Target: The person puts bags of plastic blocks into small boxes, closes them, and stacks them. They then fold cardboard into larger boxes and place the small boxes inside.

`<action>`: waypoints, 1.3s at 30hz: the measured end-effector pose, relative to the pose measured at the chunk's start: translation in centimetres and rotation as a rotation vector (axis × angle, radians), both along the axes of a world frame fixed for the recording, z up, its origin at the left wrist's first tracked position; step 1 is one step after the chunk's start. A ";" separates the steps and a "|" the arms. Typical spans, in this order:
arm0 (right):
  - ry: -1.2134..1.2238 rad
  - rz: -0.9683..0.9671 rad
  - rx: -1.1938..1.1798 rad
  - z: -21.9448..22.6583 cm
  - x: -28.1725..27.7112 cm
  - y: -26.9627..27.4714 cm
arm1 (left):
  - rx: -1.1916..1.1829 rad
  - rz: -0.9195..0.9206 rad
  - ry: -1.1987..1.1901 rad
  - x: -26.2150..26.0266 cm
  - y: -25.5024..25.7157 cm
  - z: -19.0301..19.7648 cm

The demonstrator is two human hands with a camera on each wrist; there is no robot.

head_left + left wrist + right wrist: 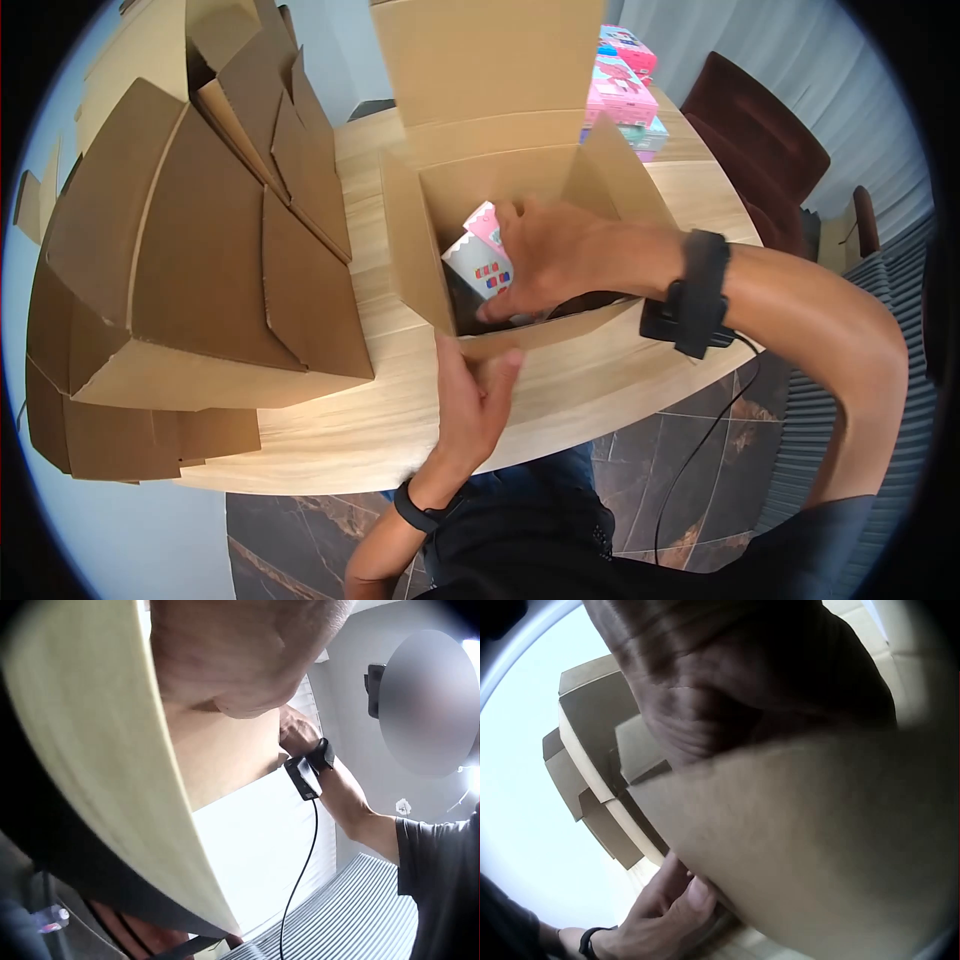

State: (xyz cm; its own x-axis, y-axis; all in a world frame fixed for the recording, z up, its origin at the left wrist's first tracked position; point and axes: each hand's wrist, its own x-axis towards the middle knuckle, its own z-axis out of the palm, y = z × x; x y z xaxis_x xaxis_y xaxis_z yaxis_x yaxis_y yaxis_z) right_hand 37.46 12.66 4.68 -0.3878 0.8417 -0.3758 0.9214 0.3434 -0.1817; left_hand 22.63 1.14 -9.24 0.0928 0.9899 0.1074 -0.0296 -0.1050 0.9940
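Observation:
An open cardboard box [405, 240] stands on the wooden table, its back flap raised. Inside lie a grey-white package [475, 262] with small coloured prints and a pink one [484, 224]. Reaching over the near side, my right hand [560, 255] grips the packages between thumb and fingers; the hand is slightly blurred. My left hand [472, 405] rests against the box's near left corner, fingers extended and thumb apart. In the right wrist view the left hand [664, 915] shows beside a box flap [802, 832], which hides the right fingertips.
Several large open cardboard boxes [200, 240] stand together at the left. Pink and teal cartons [622, 92] are stacked behind the box at the right. A dark red chair [760, 150] stands beyond the table's [390, 440] right edge. A black cable [690, 455] hangs from the right wrist.

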 end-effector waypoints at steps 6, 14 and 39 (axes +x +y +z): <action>0.191 0.000 0.074 -0.4 1.2 -0.1 | 0.412 0.041 0.300 -1.1 -0.1 1.5; 0.427 -0.064 -0.041 4.1 -0.4 -2.9 | 0.392 0.275 -0.034 -0.6 3.9 7.9; 0.466 -0.315 -0.470 -2.2 0.5 0.2 | 0.157 0.001 0.470 -2.6 -3.0 -0.6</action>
